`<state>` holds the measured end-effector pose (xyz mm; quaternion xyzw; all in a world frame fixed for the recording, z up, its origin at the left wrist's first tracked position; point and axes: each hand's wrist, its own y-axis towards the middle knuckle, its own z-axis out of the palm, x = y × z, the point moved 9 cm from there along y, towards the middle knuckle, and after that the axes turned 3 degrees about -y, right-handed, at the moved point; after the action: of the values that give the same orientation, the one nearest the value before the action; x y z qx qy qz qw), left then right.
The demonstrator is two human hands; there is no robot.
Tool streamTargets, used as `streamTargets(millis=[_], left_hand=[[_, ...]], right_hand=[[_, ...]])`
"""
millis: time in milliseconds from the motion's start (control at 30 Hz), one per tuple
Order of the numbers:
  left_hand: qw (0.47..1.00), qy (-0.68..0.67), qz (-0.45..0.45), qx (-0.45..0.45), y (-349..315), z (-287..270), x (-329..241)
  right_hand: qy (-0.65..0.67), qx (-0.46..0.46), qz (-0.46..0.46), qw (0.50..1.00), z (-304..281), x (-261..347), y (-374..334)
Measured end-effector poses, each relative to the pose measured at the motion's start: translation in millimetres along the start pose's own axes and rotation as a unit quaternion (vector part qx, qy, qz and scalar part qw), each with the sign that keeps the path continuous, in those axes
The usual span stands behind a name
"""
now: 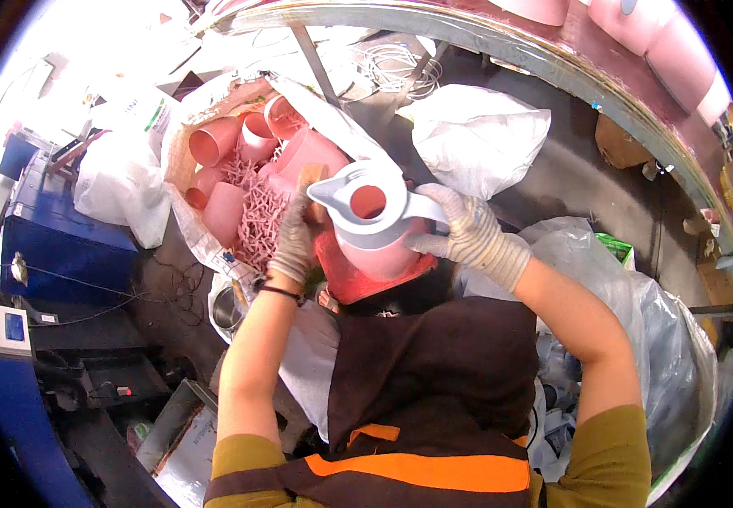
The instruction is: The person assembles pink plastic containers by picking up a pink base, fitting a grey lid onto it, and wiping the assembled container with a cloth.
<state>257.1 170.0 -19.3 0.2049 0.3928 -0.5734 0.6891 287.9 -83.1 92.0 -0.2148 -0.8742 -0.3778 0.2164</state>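
A pink jug (376,256) with a pale grey collar, spout and handle stands upright in front of my lap; its round top opening shows pink inside. My right hand (478,233), in a striped knit glove, is closed round the jug's handle. On the jug's other side, my gloved left hand (294,241) is closed on a tan, wooden-looking block (312,176), held against or close beside the jug; its full shape is hidden. A red surface (341,275) lies beneath the jug.
At the left, an open sack (182,157) holds pink jug bodies and pink strips. A white bag (481,135) lies ahead on the floor. Clear plastic bags (663,339) crowd my right side. A metal-edged table (502,38) with pink parts crosses the far side; blue equipment (70,233) stands left.
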Motion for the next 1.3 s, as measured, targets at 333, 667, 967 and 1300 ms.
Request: streamTargets(millis=[333, 667, 967, 1300], left_hand=[[0.488, 0.650, 0.577, 0.075, -160, 255, -245], [0.530, 0.786, 0.316, 0.049, -108, 204, -105], [0.793, 0.542, 0.266, -0.077, -68, 71, -107], [0.612, 0.782, 0.099, -0.059, -72, 15, 47]], right_hand=[[-0.023, 0.017, 0.030, 0.999, -2, -3, 0], [-0.084, 0.071, 0.029, 0.993, 16, -6, 6], [0.056, -0.121, 0.061, 0.989, -96, 33, 6], [-0.114, -0.413, -0.035, 0.903, -336, 80, 89]])
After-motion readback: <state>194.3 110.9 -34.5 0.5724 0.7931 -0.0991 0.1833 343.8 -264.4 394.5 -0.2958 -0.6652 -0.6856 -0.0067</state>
